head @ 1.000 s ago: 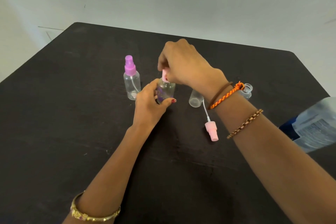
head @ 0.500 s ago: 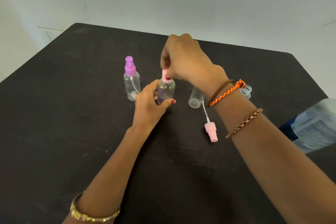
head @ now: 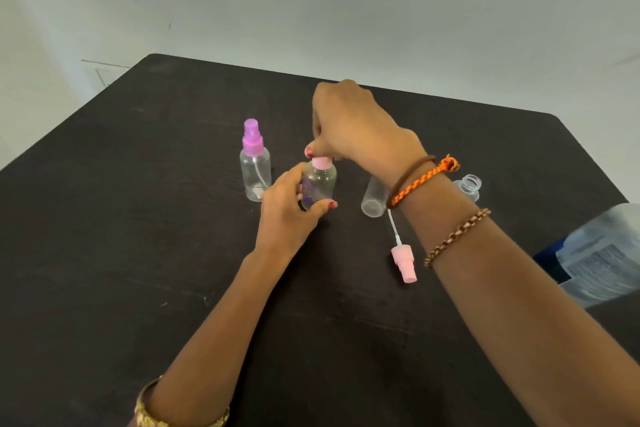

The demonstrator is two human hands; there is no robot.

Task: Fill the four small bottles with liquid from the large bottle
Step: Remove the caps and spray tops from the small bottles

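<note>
The dark counter (head: 138, 253) has a lot of bare room on the near side and on the left. Its far edge runs close behind the bottles, and its right corner is rounded.

In the middle stands a small clear bottle (head: 320, 184), straight up, with its pink cap (head: 322, 162) on top. The left hand (head: 287, 215) is wrapped round its side, thumb in front. The right hand (head: 353, 128) is above it, with fingers curled and pinching the pink cap.

Just to the left stands another small bottle (head: 255, 177), upright, with a purple spray top (head: 251, 137).

To the right a third small bottle (head: 373, 199) stands with no cap, partly hidden by the right wrist. A fourth open bottle (head: 468, 185) stands past the wrist, mouth pointing up.

A loose pink spray top (head: 403, 262) lies flat near the third bottle. Its thin tube points away toward that bottle and its nozzle points to the near side.

The large bottle (head: 602, 253) is at the right edge, cut off by the view. It has a label with blue on it and small print that is too blurry to read.
</note>
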